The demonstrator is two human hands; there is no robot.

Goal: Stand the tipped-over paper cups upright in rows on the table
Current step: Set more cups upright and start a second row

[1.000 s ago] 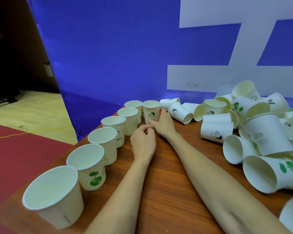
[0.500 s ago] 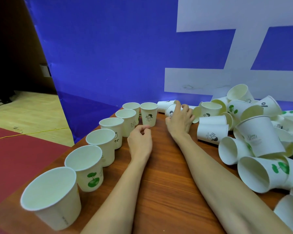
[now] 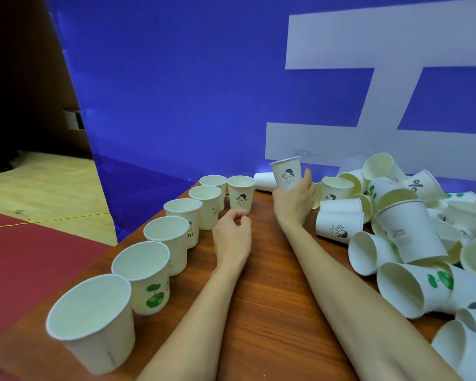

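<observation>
My right hand [image 3: 294, 200] grips a white paper cup with a small black drawing [image 3: 285, 174], held upright just above the far end of the wooden table [image 3: 272, 312]. A row of several upright cups [image 3: 160, 254] runs along the table's left edge, from a big near cup [image 3: 94, 320] to the far corner. At the far end stands a cup with the same black drawing [image 3: 241, 195]. Just in front of that cup, my left hand [image 3: 232, 237] rests on the table with fingers loosely curled, holding nothing. A heap of tipped-over cups [image 3: 412, 237] fills the right side.
A blue wall with white bars [image 3: 204, 92] stands right behind the table. One cup lies on its side [image 3: 264, 181] against the wall behind the held cup. The table's left edge drops to a red floor [image 3: 25, 265].
My right hand reached to the right of the last upright cup, took a tipped cup from the heap's edge and lifted it upright. My left hand has stayed in place.
</observation>
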